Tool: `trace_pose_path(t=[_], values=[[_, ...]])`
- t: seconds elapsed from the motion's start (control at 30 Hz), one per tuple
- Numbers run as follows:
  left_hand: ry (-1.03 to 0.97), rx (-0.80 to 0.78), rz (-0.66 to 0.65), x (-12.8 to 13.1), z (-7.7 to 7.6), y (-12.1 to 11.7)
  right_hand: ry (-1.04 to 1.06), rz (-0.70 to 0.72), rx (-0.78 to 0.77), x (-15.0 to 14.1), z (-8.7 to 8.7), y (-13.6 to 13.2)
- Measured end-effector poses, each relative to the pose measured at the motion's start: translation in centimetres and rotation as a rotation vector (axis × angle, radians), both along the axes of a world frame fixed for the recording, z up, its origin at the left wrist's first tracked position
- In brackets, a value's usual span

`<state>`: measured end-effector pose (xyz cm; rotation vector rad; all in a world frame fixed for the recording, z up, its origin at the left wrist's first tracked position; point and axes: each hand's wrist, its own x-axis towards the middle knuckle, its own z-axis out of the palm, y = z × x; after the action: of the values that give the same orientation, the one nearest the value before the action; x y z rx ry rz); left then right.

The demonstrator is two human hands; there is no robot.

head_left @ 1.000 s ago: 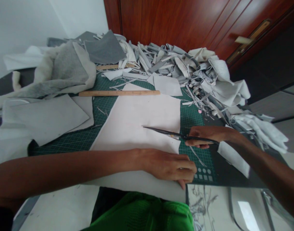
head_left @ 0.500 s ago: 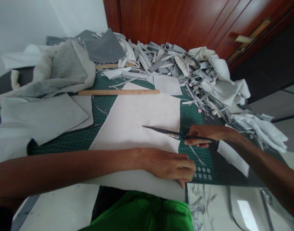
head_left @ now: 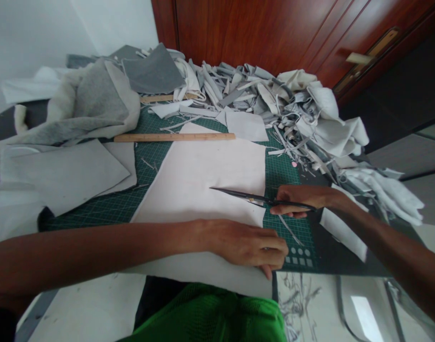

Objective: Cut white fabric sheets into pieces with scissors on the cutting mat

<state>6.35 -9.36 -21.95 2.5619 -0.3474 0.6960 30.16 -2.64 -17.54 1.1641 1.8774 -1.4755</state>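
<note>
A large white piece of fabric (head_left: 217,164) lies over a green cutting mat (head_left: 285,171), its near edge hanging past the table's front. My right hand (head_left: 292,199) grips a pair of dark scissors (head_left: 244,194) by the handles. The blades enter the fabric from its right edge and point left, with a short slit showing near their base. My left hand (head_left: 246,242) is across the fabric just below the cut, its fingers curled on the cloth by the near right corner. A wooden ruler (head_left: 174,137) crosses the fabric's far part.
Tangled grey and white offcuts (head_left: 238,88) heap along the back beside a brown door (head_left: 246,33). Cut grey panels (head_left: 63,173) and a bunched fleecy cloth (head_left: 99,95) lie to the left. A white scrap (head_left: 343,233) sits under my right forearm.
The scissors' handles have come slightly closer together in my right hand. The fabric and my left hand stay in place; the whole view has shifted very slightly.
</note>
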Motion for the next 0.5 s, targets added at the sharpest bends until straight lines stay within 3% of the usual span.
trace_pose_path(t=[0.17, 0.5], values=[[0.0, 0.026, -0.018, 0.0, 0.1, 0.1, 0.049, 0.018, -0.066, -0.3, 0.7, 0.1], [-0.072, 0.021, -0.053, -0.1, -0.3, 0.1, 0.041, 0.072, -0.031, -1.6, 1.0, 0.3]])
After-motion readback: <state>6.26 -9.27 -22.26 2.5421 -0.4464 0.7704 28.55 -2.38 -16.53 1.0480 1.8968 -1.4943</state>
